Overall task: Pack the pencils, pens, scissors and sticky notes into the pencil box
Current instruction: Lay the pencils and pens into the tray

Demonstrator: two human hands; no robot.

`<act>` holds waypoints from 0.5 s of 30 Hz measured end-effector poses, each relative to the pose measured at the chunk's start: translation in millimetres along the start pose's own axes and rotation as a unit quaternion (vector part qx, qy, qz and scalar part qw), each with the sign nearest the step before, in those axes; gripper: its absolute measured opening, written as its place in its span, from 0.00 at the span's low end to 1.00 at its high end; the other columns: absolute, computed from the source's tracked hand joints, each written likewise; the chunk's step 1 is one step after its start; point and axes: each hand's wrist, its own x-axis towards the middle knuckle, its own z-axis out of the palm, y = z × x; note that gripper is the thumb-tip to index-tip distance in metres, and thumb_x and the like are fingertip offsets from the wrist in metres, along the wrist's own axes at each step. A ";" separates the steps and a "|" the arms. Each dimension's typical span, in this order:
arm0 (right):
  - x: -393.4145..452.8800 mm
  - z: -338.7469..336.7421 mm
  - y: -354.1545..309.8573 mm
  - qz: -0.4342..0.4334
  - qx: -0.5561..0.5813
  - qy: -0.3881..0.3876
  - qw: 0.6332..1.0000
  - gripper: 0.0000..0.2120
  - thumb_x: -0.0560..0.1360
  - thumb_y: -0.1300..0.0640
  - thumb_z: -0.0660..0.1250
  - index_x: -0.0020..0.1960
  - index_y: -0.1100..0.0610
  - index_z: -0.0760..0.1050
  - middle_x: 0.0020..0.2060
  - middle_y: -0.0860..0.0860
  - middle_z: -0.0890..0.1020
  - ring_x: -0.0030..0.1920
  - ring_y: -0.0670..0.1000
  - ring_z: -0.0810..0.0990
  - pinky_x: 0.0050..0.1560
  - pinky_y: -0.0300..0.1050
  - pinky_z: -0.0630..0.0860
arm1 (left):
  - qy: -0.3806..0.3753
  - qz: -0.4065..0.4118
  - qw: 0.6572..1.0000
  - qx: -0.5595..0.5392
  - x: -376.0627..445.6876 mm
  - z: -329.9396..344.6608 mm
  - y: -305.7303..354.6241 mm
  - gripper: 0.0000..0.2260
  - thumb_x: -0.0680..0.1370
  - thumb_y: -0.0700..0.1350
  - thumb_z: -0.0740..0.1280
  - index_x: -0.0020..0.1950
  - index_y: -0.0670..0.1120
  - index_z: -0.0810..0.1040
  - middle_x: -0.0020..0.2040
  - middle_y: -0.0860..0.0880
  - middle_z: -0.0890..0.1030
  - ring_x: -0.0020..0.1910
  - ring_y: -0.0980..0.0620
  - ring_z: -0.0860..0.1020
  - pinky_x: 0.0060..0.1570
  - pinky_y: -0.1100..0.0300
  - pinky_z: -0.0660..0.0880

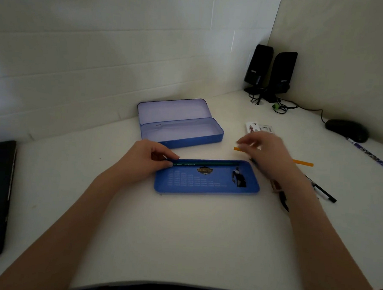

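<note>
Pencil box tray (206, 185), nearest: one green pencil (204, 162) along its far edge, pinched by left hand (145, 162). Right hand (267, 153), blurred, fingers spread over orange pencil (302, 162); pens (323, 192) beside. Pencil box (182, 131) beyond, open, still unfilled.

Nothing here reads clearly. The green pencil (205, 163) carries pale lettering along its side, too small to make out. The blue tray (206, 179) has a gold badge and rows of faint print, all blurred. Each black speaker (258, 66) bears a small illegible logo. The white packet (259, 128) shows a red label, also unreadable.
</note>
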 end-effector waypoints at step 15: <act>-0.9 -19.7 25.4 0.117 -0.039 -0.015 0.992 0.02 0.70 0.51 0.72 0.40 0.45 0.80 0.43 0.49 0.80 0.47 0.50 0.77 0.51 0.54 0.77 | 0.045 0.012 0.999 0.029 -0.8 9.3 4.7 0.08 0.71 0.37 0.71 0.46 0.49 0.84 0.39 0.60 0.81 0.39 0.66 0.77 0.41 0.78 0.70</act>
